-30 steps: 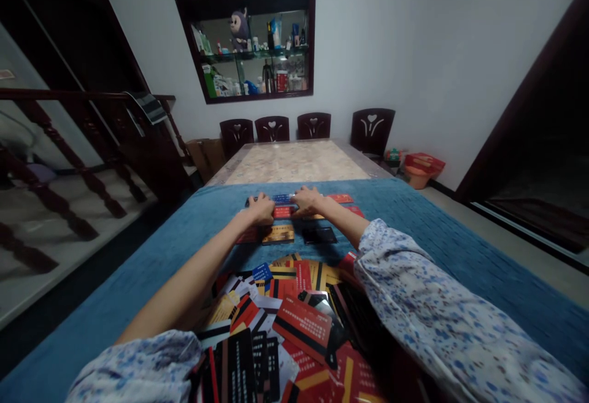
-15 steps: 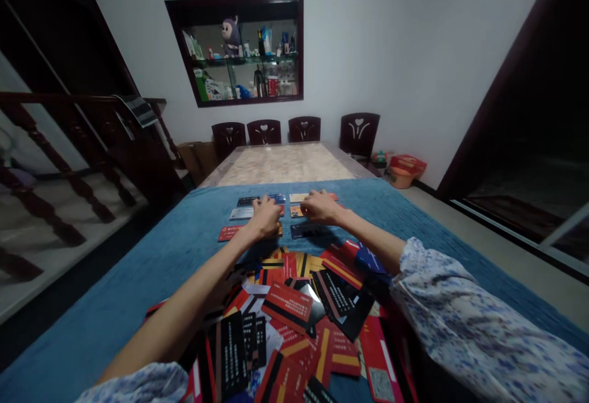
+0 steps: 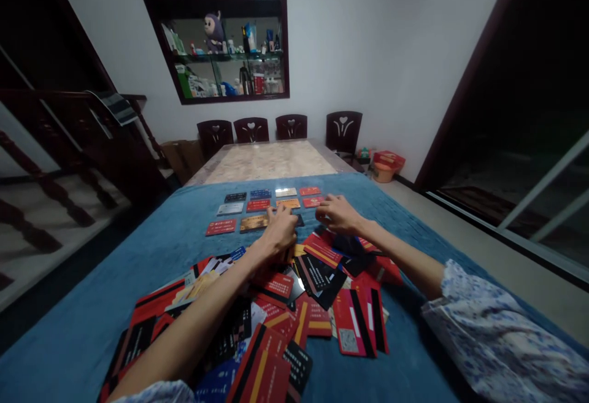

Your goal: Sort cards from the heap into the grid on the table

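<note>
Head view, single entry.

Left hand [image 3: 280,231]: stretched forward with the palm down and set at the far edge of the heap of cards [image 3: 299,305]. Its fingers [image 3: 289,219] are bent downward and held close together. Whether a card is pinched under them cannot be told. A black card [image 3: 300,220] is seen just beside the knuckles, partly covered.

Right hand [image 3: 338,214]: held palm down, near the left hand but apart from it, over the far right corner of the heap. Its fingers [image 3: 326,204] are curled and slightly apart. A grip on any card cannot be made out.

Heap of cards: loose and overlapping, mostly red, black and yellow. It is spread on the blue cloth [image 3: 92,305] between the two forearms and the near edge.

Rows of cards: laid flat and apart beyond the hands.
- Far row: a dark card [image 3: 235,197], a blue card [image 3: 260,194], a pale card [image 3: 286,192] and a red card [image 3: 309,191].
- Middle row: a grey card [image 3: 229,208] and an orange card [image 3: 288,203] are among those noted.
- Near row: a second red card [image 3: 221,227] and a brown card [image 3: 253,223].

Counter [image 3: 269,162]: its near half is covered by the cloth and its far half is left bare.

Surroundings: four dark chairs [image 3: 251,129] are lined against the wall. A recessed shelf [image 3: 221,47] is stocked with bottles and a plush toy [image 3: 212,26]. A flowered sleeve [image 3: 501,341] is recorded at lower right.
</note>
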A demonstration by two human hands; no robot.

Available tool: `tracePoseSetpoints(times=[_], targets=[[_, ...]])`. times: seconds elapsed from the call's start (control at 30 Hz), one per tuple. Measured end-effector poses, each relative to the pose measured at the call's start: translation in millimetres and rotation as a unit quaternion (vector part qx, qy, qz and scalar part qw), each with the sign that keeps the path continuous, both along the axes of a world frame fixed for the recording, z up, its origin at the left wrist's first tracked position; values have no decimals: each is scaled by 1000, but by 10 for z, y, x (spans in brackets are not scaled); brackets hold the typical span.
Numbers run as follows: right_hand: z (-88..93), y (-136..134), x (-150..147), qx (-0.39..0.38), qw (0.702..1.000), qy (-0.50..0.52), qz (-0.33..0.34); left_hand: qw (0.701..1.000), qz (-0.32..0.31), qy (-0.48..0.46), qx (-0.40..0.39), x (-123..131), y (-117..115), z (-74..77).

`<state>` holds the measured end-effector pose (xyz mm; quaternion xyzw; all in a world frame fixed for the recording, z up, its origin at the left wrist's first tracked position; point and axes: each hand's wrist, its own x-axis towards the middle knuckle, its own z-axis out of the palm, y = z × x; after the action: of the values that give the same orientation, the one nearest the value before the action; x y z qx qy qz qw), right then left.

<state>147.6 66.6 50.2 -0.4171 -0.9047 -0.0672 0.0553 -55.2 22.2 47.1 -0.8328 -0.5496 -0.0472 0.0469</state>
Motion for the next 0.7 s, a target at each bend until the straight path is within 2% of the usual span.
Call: tracePoseSetpoints(times=[0.37,0.57,0.7], targets=[[-171,-228,451,4,1000,18,-13,997,-73,-14,0,418,-220,-50],[-328,-207,656,16,998,58,12,994,-108,-17,14,546,-300,-116],[-461,-176,775,15,997,73,10,988,-153,-17,10,622,-350,-169]])
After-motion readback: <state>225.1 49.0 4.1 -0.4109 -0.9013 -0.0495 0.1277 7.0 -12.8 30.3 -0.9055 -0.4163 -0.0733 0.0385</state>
